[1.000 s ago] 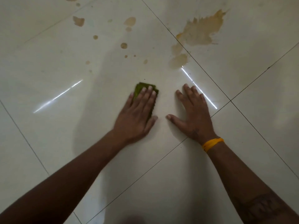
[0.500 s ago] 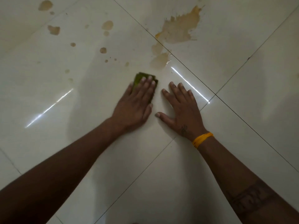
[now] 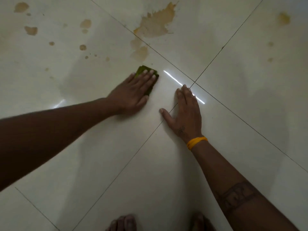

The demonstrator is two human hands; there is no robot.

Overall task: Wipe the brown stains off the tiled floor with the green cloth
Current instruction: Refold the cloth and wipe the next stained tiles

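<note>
- I've got the left hand (image 3: pixel 133 92) flat on the green cloth (image 3: pixel 144 70), fingers straight and pressing it to the tiled floor (image 3: pixel 166 164); only the cloth's far edge and right side show past the fingertips.
- The cloth sits just short of the nearest brown stain (image 3: pixel 139 53), close but, as far as I can tell from this angle, not touching it.
- Beyond that I see the big splash stain (image 3: pixel 156 22) spread across a grout line, and a scatter of small spots (image 3: pixel 82 47) up and to the left.
- More faint blotches (image 3: pixel 283 19) off at upper right, well apart from the cloth.
- The right hand (image 3: pixel 186 110) is relaxed and spread, palm down on the tile beside the grout crossing, holding nothing; a yellow wristband (image 3: pixel 196 142) sits on that wrist.
- Bare toes (image 3: pixel 123 223) show at the bottom edge.
</note>
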